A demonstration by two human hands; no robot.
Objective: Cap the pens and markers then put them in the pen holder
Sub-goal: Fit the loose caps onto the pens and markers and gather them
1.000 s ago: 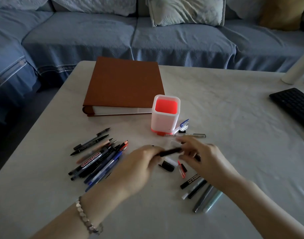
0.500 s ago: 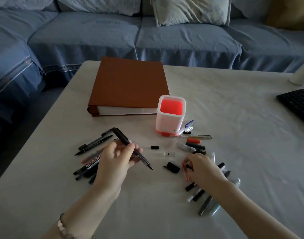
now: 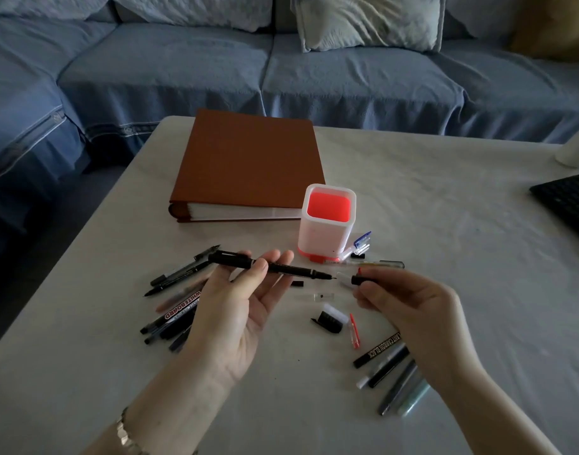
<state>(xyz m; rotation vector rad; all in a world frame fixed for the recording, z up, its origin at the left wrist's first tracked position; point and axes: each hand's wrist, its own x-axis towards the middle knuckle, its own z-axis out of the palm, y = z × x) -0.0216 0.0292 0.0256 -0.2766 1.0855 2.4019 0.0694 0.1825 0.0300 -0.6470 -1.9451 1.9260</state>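
A person's 2 hands work just above a white table (image 3: 445, 224). The left hand (image 3: 235, 310), palm up, pins an uncapped black pen (image 3: 288, 269) across its fingers under the thumb, tip pointing right. The right hand (image 3: 409, 307) pinches a small black cap (image 3: 357, 280) just beside that tip, not yet on it. Behind them stands a white pen holder (image 3: 324, 231) with a red inside. Loose pens lie in a pile (image 3: 180, 308) at left and a row (image 3: 383, 366) at lower right. A brown binder (image 3: 248, 159) lies farther back.

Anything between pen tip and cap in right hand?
Nothing visible. The black pen in the left hand points at the black cap pinched by the right hand; the white piece seen between seems to lie on the table.
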